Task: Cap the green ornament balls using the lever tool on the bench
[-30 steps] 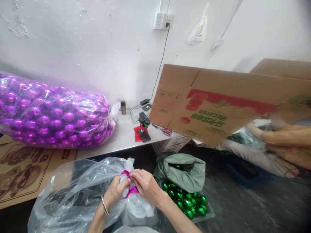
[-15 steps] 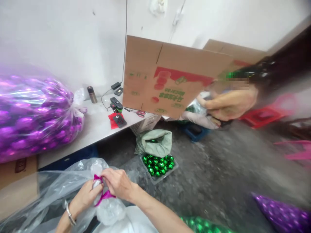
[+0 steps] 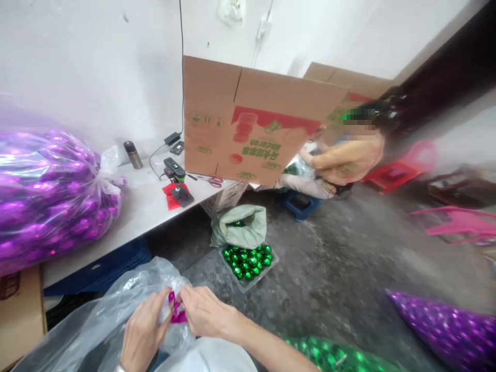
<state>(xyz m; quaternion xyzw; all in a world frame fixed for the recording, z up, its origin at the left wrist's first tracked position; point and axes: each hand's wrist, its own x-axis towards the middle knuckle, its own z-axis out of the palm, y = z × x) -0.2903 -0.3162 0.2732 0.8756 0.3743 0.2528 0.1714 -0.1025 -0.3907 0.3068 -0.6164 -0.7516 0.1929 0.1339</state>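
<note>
At the bottom of the view, my left hand and my right hand pinch a magenta ribbon wound round the gathered neck of a clear plastic bag. Both hands have their fingers closed on the ribbon, one on each side of the bag's neck. The bag spreads out to the left and below my hands; what it holds does not show.
A big clear bag of purple baubles lies on the white table. A tray of green baubles and a green sack sit on the floor. Another person holds a cardboard box. Another purple bag lies at right.
My view has swung to the right and down. My hands stay at the bag's neck, working the ribbon, which now shows shorter between my fingers. The other person's box has shifted left in view.
</note>
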